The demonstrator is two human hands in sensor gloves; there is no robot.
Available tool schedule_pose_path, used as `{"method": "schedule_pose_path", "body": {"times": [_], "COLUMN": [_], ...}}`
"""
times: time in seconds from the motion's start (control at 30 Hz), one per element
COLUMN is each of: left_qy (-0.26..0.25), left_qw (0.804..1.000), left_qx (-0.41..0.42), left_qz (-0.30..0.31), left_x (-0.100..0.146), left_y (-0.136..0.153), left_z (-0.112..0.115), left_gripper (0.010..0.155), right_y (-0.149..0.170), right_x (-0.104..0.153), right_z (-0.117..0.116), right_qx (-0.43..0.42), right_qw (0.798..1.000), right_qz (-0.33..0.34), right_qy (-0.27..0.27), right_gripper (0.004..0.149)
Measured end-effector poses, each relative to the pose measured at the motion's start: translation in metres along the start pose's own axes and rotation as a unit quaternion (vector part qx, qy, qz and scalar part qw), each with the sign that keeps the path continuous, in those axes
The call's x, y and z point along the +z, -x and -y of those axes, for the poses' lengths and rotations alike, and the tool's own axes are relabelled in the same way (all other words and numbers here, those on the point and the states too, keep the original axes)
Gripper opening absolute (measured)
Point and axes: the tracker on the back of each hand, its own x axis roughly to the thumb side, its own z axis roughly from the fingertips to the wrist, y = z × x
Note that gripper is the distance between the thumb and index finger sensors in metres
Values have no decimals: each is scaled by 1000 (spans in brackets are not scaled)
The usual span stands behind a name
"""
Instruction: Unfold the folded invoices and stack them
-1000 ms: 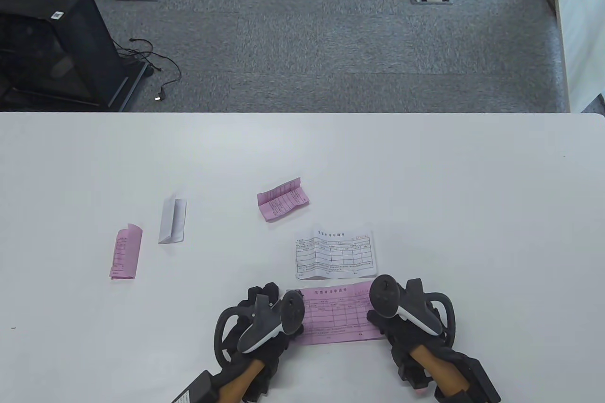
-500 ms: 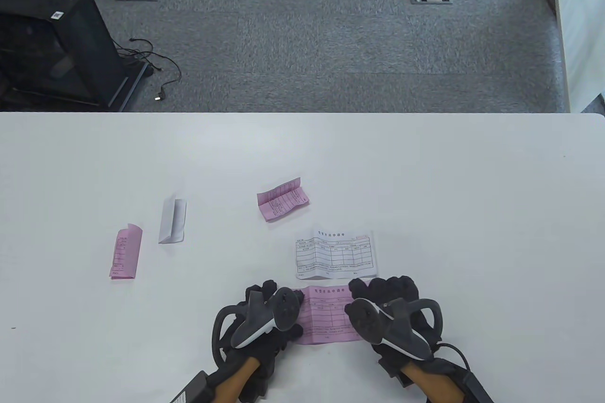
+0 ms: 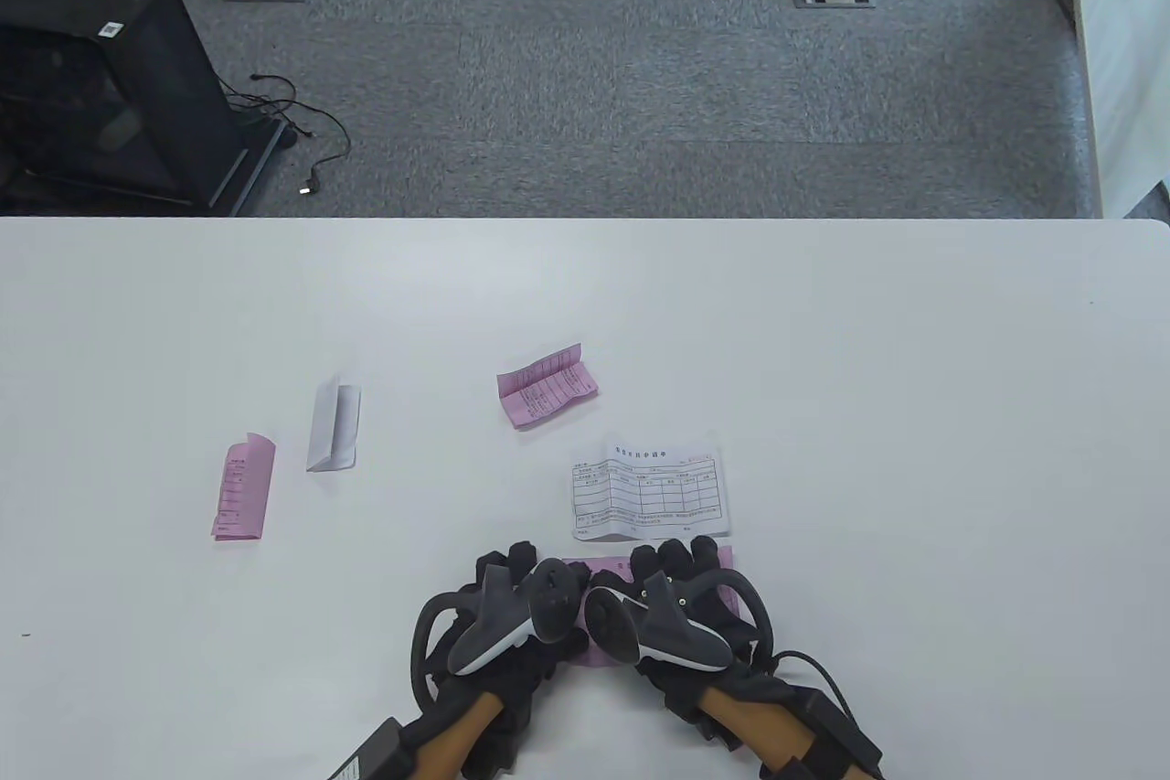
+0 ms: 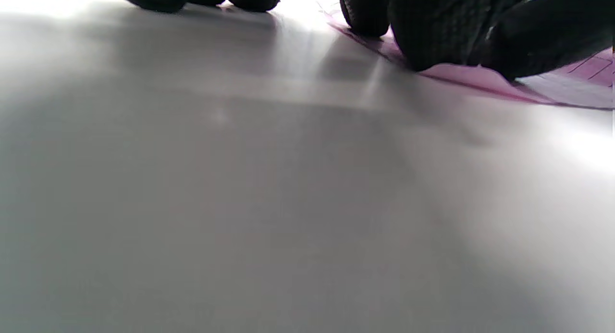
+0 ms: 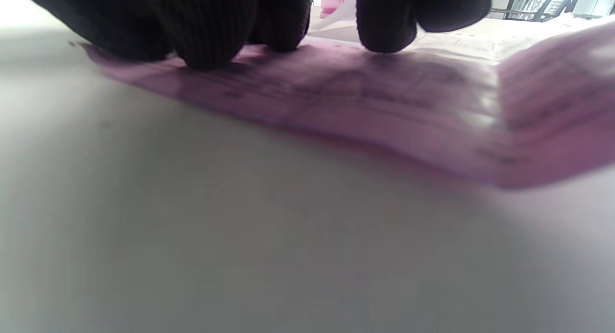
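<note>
A pink unfolded invoice [image 3: 725, 558] lies flat near the table's front edge, mostly covered by both hands. My left hand [image 3: 508, 568] presses its left end with straight fingers; the left wrist view shows fingertips [image 4: 423, 40] resting on the pink sheet [image 4: 480, 78]. My right hand [image 3: 678, 562] lies flat on the sheet's middle, its fingertips [image 5: 206, 40] pressing the pink paper [image 5: 384, 112], whose right end lifts slightly. Just beyond lies a white unfolded invoice [image 3: 651, 487].
Three folded invoices lie farther out on the white table [image 3: 914, 405]: a pink one [image 3: 546, 385] in the centre, a white one [image 3: 333, 426] to the left, and another pink one [image 3: 243, 487] at far left.
My right hand has slid left across the pink sheet from its right end to its middle, ending close beside the left hand. The left hand has stayed in place.
</note>
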Motion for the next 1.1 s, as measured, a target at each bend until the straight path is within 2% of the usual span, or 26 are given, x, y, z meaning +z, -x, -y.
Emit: {"method": "schedule_pose_path", "body": {"times": [0.27, 0.6, 0.93, 1.1], "left_qy": [2, 7, 4, 4], "left_qw": [1000, 1000, 1000, 1000], "left_qx": [-2, 0, -3, -3], "left_qz": [-3, -3, -3, -2], "left_x": [0, 0, -1, -1], "left_y": [0, 0, 0, 0], "left_z": [0, 1, 1, 2], "left_gripper": [71, 72, 72, 72], "right_y": [31, 78, 82, 70], "right_x": [13, 32, 32, 32], "right_z": [-1, -11, -9, 17], "right_qx": [30, 11, -7, -70], "right_qw": [999, 996, 995, 993], "right_qz": [-41, -89, -96, -85], "right_qy": [-5, -17, -22, 37], "right_gripper": [58, 57, 59, 58]}}
